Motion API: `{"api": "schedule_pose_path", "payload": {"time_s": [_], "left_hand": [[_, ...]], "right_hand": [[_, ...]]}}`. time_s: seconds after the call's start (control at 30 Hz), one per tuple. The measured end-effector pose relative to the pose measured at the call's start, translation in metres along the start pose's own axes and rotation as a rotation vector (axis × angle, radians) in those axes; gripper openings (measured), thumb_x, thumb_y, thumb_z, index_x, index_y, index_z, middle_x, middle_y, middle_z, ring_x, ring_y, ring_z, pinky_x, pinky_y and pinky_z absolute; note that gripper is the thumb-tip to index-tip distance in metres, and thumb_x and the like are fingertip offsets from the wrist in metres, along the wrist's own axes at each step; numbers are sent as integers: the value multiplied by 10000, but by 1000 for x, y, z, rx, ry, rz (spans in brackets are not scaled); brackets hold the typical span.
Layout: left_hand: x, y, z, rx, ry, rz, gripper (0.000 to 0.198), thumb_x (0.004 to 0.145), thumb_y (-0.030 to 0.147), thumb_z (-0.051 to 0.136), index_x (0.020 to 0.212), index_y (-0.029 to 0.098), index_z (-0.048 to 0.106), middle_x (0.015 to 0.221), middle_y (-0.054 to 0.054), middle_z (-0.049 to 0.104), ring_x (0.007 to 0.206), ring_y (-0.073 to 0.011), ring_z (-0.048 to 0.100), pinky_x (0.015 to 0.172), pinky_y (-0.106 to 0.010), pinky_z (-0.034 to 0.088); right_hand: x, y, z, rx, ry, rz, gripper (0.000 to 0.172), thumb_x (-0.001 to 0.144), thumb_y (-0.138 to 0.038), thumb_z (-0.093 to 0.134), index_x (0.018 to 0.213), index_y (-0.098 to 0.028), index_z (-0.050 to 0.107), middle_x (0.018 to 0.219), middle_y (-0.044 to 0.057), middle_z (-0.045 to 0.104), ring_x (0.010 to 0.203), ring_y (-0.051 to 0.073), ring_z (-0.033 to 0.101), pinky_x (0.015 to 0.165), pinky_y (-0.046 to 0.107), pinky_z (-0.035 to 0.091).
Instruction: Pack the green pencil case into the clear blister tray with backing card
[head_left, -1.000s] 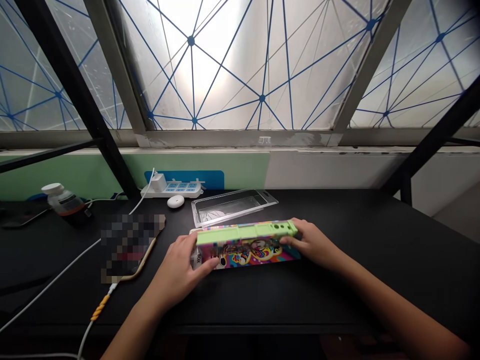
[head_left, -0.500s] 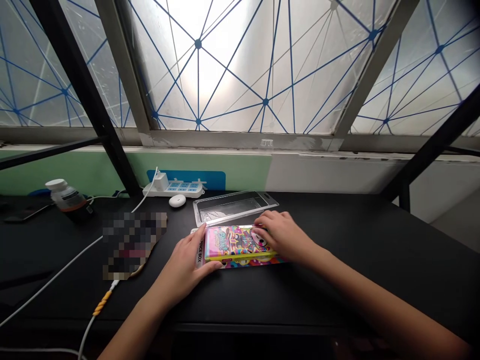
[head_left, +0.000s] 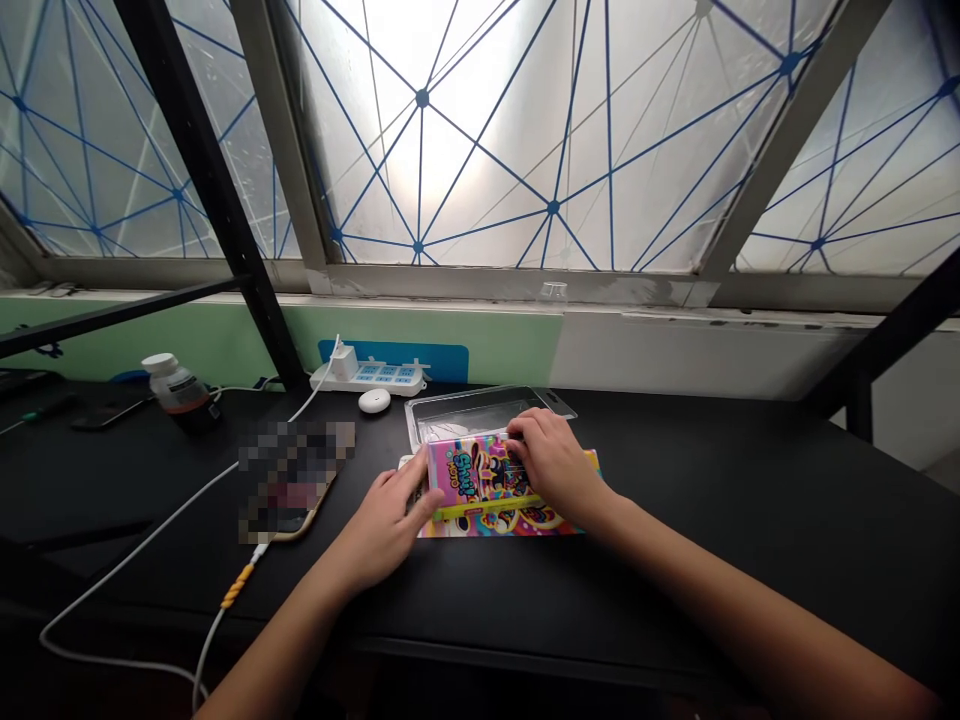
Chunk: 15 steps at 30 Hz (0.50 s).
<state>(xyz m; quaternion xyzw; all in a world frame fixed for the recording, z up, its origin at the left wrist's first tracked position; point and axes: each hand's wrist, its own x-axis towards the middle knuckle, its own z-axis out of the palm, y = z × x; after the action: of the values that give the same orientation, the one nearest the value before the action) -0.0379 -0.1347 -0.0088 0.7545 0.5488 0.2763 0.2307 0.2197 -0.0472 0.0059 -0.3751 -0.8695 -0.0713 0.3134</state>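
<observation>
A pencil box [head_left: 480, 470] with a bright cartoon-printed top and a yellow side lies between my hands in the head view. Its near edge looks a little raised above the colourful printed card [head_left: 525, 522] beneath it. My left hand [head_left: 390, 520] grips the left end, thumb on the near side and fingers at the far side. Over the right end curls my right hand [head_left: 559, 460], fingers on the top and far edge; the palm hides that end. Behind the box rests a clear plastic blister shell [head_left: 487, 408], partly covered.
Left of my hands is a pixelated phone [head_left: 296, 485] on a white cable [head_left: 214, 625]. A power strip [head_left: 375, 375], a white round case [head_left: 374, 401] and a capped bottle [head_left: 180, 390] stand farther back. Black metal posts [head_left: 202, 170] flank the black desk [head_left: 712, 520].
The view has turned slightly left, so everything sits farther right. The pencil box has tilted or shifted on the card, its top print now clearer and more of the card showing. Both hands keep hold.
</observation>
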Motion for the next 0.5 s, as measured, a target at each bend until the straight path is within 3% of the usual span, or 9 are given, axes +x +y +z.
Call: {"api": "schedule_pose_path", "payload": {"time_s": [0.1,0.2,0.27,0.37,0.43,0.5], "left_hand": [[-2,1,-4,-63,-13,-36,645,1024,564,76,1490,309,442,1527,-22,468,1451,-263,353,1183,-479,267],[-2,-1,-4,-79,5,-116,703,1006,605,56,1506,273,421,1544,-43,438,1477,-276,299,1192,-511,238],[-2,-2,-3,-43,-19,-126,690,1002,630,145,1536,248,359,1566,-66,396,1488,-291,264,1188,-527,231],[0,-3,-1,43,-63,-136,800,923,683,434,1568,242,260,1596,-107,321,1491,-351,229,1156,-560,272],[0,-4,1,84,-69,-151,884,866,683,552,1573,256,236,1603,-125,296,1481,-384,242,1131,-572,308],[1,-5,2,108,-72,-148,875,870,669,559,1572,257,239,1604,-129,289,1477,-388,250,1133,-575,305]], "right_hand": [[-6,-7,-26,27,11,-109,224,1027,-345,412,951,-225,586,941,90,645,908,252,576,896,434,436],[-22,-17,-60,116,-224,-216,243,1001,-418,481,883,-246,605,902,59,671,864,231,609,882,416,459],[-38,-16,-76,182,-419,-207,288,929,-537,566,925,-258,638,1001,68,689,942,255,625,916,433,465],[-63,8,-81,241,-542,-54,607,734,-675,714,1218,-318,629,1361,100,591,1257,368,514,1048,520,409],[-78,32,-76,251,-526,86,900,641,-685,781,1429,-371,483,1565,91,393,1419,426,328,1115,582,334],[-87,54,-69,266,-563,204,1166,578,-682,819,1555,-374,262,1644,90,226,1472,443,204,1148,607,281]]}}
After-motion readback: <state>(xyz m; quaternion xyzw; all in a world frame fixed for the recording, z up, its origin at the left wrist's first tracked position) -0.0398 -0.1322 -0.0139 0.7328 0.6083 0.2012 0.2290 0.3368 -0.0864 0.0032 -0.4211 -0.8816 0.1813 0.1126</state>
